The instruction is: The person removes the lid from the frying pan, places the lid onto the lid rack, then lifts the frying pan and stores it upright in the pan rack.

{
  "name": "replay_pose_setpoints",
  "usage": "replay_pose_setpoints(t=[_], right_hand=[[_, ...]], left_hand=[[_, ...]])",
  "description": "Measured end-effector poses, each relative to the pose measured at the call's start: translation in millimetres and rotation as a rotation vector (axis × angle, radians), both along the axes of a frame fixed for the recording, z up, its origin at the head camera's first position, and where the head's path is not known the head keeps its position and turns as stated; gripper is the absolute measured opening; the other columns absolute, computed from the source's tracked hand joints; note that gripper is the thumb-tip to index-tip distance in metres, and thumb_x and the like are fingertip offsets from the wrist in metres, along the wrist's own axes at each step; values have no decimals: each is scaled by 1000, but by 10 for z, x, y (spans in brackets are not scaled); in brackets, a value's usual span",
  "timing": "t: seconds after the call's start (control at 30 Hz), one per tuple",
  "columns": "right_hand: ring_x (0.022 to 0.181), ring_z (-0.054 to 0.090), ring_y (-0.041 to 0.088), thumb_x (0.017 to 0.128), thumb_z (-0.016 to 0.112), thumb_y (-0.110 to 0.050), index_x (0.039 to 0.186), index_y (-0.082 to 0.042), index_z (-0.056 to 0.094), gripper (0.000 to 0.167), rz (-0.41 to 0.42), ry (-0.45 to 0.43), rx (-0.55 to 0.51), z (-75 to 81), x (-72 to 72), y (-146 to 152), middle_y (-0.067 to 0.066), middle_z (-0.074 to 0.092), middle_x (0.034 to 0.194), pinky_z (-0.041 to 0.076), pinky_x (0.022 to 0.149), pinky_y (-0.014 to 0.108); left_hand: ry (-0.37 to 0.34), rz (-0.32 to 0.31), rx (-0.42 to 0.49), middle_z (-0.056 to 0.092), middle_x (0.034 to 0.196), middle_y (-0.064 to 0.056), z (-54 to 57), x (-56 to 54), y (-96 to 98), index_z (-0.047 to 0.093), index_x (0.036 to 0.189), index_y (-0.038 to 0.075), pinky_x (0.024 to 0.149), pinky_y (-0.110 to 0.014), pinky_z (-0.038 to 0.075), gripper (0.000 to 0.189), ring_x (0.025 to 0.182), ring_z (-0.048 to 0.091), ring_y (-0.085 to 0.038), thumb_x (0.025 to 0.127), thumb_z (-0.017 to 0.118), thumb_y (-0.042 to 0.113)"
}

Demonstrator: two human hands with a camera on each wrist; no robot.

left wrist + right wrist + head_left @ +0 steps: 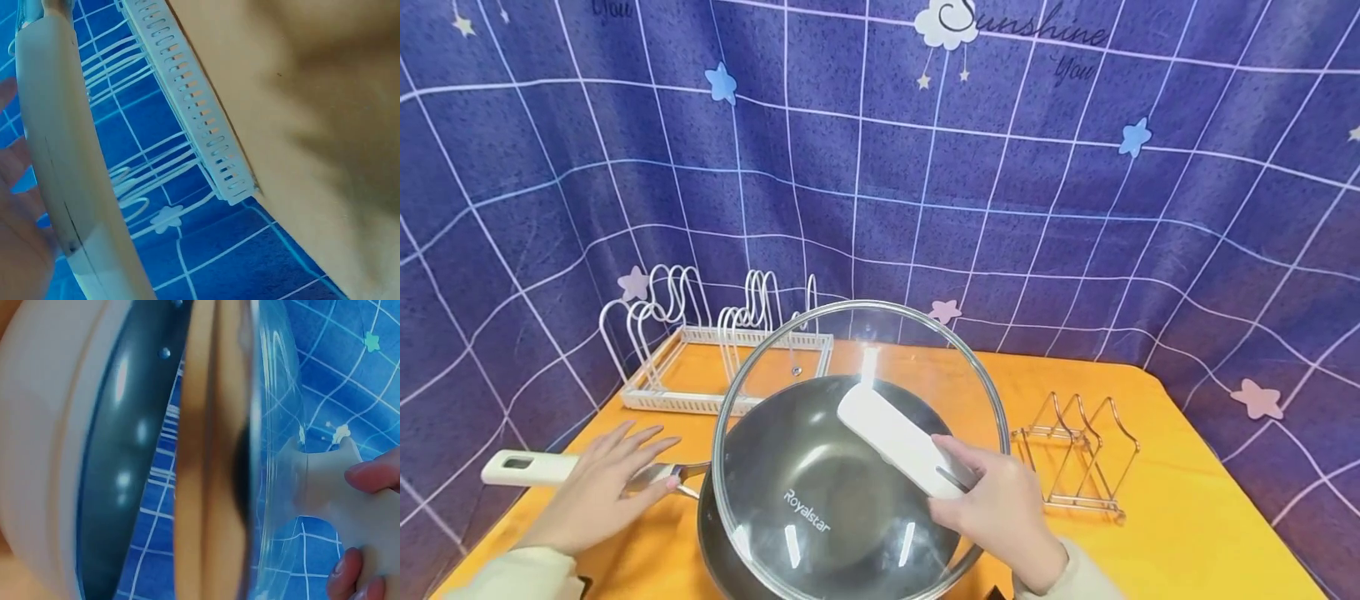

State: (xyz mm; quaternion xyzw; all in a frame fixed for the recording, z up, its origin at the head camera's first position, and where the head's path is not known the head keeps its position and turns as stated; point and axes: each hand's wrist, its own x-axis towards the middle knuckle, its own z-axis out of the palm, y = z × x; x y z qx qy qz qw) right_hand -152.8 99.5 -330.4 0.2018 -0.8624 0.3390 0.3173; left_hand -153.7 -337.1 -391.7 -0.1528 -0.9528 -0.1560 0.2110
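Observation:
A dark wok [709,537], marked Royalstar inside, sits on the table with its cream handle [523,468] pointing left. My left hand [602,487] lies over that handle with its fingers extended. In the left wrist view the fingers [15,162] show behind the handle, and whether they touch it is unclear. Over the wok is a clear glass lid [880,333] with a metal rim. My right hand [1000,508] grips the lid's white handle [895,442]. A gap between the lid and the wok shows in the right wrist view.
Behind the wok on the left stands a white wire rack [677,400] with upright loops. A smaller metal rack [1075,467] stands to the right. Both rest on an orange table [1180,500], with a blue grid-patterned curtain [1000,192] behind it.

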Motion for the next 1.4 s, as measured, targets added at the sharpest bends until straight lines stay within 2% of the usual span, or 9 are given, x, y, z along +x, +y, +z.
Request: replay_pose_setpoints(t=[0.1, 0.17, 0.3, 0.47, 0.6, 0.77, 1.13, 1.27, 1.4], right_hand=[[52, 47, -1, 42, 76, -13, 95, -13, 77, 52, -3, 139, 32, -23, -32, 42, 2, 73, 76, 33, 42, 13], [52, 48, -1, 42, 76, -12, 95, -11, 77, 52, -9, 179, 48, -32, -43, 70, 2, 73, 77, 33, 42, 12], [51, 45, -2, 43, 77, -13, 95, -11, 77, 52, -29, 176, 54, -40, -37, 125, 2, 73, 77, 32, 42, 13], [49, 34, -7, 43, 77, -11, 95, -10, 77, 52, -16, 165, 7, -60, -26, 180, -1, 70, 70, 28, 39, 12], [50, 46, -1, 42, 78, -12, 94, -8, 77, 52, -17, 252, 21, -79, -36, 213, 5, 72, 77, 34, 41, 13], [52, 58, 9, 43, 77, -12, 91, -6, 77, 49, -49, 355, 61, -73, -34, 261, 7, 72, 75, 38, 42, 15], [46, 57, 16, 41, 73, -16, 90, -5, 77, 50, -124, 451, 35, -53, -52, 450, 8, 71, 73, 33, 38, 17], [45, 55, 15, 41, 73, -17, 90, -6, 77, 50, -148, 440, 39, -62, -32, 521, 8, 72, 73, 30, 38, 16], [49, 58, 17, 42, 75, -17, 92, -6, 77, 51, -173, 417, 53, -56, 3, 584, 7, 73, 78, 36, 40, 17]], left_hand=[[31, -34, -34, 48, 134, -27, 25, -32, 48, 58, 127, 8, 116, -40, -6, 54, 135, 25, -49, 83, 69, 38], [70, -54, -70, 48, 135, -27, 31, -55, 79, 58, 127, 9, 116, -36, -7, 57, 141, 18, -41, 81, 71, 40], [119, -83, -131, 47, 137, -25, 39, -87, 139, 56, 131, 12, 115, -35, -8, 66, 146, 5, -22, 77, 72, 47], [138, -117, -200, 50, 136, -23, 89, -126, 233, 52, 136, 17, 115, -33, -9, 75, 146, 7, -23, 74, 70, 56], [181, -157, -251, 51, 135, -21, 162, -178, 296, 55, 132, 15, 115, -31, -8, 76, 146, 9, -23, 72, 68, 60], [205, -182, -298, 50, 136, -18, 237, -197, 350, 53, 136, 21, 114, -31, -9, 78, 144, -6, -8, 72, 67, 63], [183, -197, -351, 47, 141, -17, 325, -217, 468, 57, 131, 18, 112, -27, -13, 75, 145, -3, -11, 73, 64, 65], [194, -223, -364, 47, 141, -16, 348, -236, 520, 57, 131, 18, 113, -28, -13, 75, 146, 2, -16, 73, 65, 64], [225, -254, -386, 49, 139, -16, 364, -271, 587, 58, 131, 18, 114, -29, -12, 74, 146, 3, -16, 73, 65, 63]])
